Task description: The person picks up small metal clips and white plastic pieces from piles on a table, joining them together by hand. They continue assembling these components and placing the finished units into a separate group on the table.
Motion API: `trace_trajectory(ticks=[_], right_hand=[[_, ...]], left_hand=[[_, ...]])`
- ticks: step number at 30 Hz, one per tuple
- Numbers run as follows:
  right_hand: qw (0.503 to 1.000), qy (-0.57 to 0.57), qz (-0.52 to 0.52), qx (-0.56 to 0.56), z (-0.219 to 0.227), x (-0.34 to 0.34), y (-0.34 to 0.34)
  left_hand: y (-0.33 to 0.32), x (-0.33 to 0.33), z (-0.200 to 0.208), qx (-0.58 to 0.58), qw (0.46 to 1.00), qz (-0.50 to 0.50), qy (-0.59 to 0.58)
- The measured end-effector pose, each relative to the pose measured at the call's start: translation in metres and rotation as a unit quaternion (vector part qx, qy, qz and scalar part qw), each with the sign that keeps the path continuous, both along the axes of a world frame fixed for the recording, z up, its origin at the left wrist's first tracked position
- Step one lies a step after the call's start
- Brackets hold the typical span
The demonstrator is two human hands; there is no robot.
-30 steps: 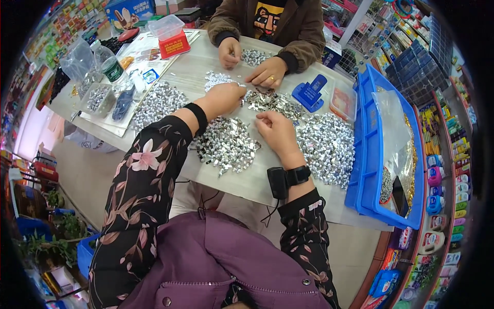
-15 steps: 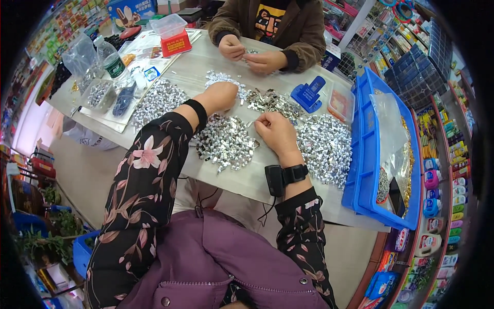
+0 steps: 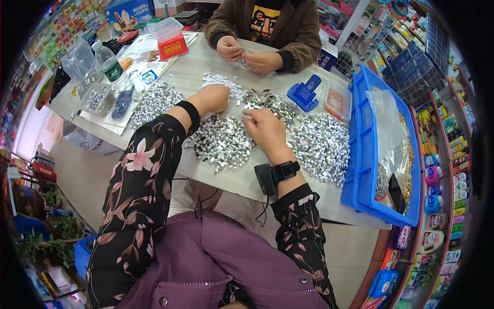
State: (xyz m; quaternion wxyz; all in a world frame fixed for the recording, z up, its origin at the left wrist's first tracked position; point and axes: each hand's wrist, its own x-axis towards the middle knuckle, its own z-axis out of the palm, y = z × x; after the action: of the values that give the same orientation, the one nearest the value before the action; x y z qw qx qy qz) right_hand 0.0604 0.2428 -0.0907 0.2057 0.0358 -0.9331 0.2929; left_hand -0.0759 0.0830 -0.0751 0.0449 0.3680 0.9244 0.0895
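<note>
My left hand (image 3: 214, 98) is curled downward between the small white pieces (image 3: 218, 79) and the near heap of silver metal pieces (image 3: 218, 147). Its fingertips are hidden under it, so what it holds cannot be seen. Just to its right, my right hand (image 3: 266, 130) has thumb and forefinger drawn together at the near edge of a loose pile of flat metal pieces (image 3: 275, 107). Anything between those fingertips is too small to make out. A larger heap of silver pieces (image 3: 320, 147) lies right of my right wrist, and another silver heap (image 3: 157, 102) lies left of my left forearm.
Across the table (image 3: 242, 188), a person's hands (image 3: 263, 62) handle small pieces. A blue plastic device (image 3: 305, 93) and a clear box (image 3: 338, 102) stand at the right, before a big blue crate (image 3: 360, 149). A bottle (image 3: 110, 64) and a red box (image 3: 173, 47) are at the left.
My right hand has moved slightly up and left, toward the flat metal pieces. My left hand has shifted a little left. The head view has shifted slightly too.
</note>
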Motion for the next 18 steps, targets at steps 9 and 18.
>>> trace_trajectory(ticks=[9,18], right_hand=[[0.999,-0.009,0.014,0.03,-0.001,-0.003,-0.003],[0.943,-0.032,0.054,-0.327,-0.01,-0.004,0.01]], left_hand=[[-0.004,0.004,-0.008,0.015,0.996,-0.048,0.08],[-0.015,0.017,0.009,0.056,0.997,-0.046,0.024]])
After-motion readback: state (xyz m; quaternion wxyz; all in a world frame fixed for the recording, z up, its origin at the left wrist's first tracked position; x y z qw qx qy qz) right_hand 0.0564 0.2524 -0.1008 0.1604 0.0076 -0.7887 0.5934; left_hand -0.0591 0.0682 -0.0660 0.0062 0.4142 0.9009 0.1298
